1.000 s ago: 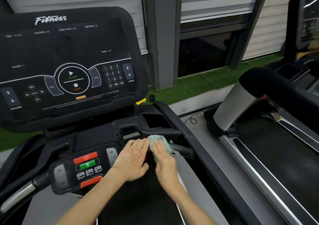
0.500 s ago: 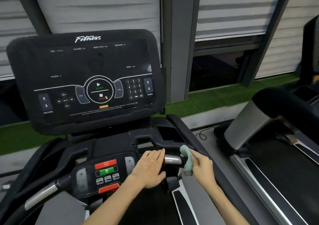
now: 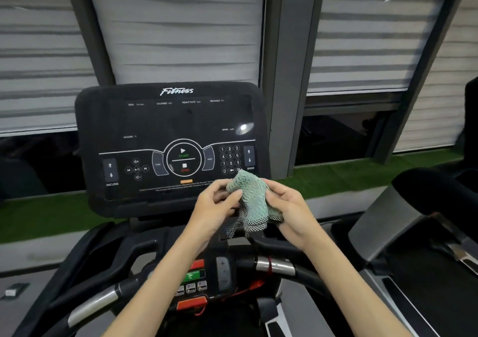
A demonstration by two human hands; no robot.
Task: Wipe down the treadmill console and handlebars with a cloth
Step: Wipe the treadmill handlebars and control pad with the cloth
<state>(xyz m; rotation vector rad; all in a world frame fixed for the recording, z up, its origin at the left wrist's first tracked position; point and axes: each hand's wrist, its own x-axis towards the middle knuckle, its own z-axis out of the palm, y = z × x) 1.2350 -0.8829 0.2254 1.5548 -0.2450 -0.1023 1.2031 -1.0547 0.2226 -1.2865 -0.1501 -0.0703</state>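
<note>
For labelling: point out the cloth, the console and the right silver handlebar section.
cloth (image 3: 254, 195): head view, its bunched green middle.
console (image 3: 165, 124): head view, dark display area.
silver handlebar section (image 3: 275, 265): head view, its shiny top.

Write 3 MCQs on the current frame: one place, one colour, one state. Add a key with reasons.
1. Where is the cloth?
A) draped over a handlebar
B) held up in front of the console, at its lower right
C) lying on the belt

2. What is the cloth's main colour?
A) red
B) yellow
C) pale green

3. How is the cloth held?
A) gripped by both hands
B) by one hand alone
C) by no hand, it lies loose

Key:
1 B: it hangs in the air, covering the console's lower right corner.
2 C: the weave is pale green, with a dark-and-white hem.
3 A: the left hand pinches its top, and the right hand grips its side.
</note>
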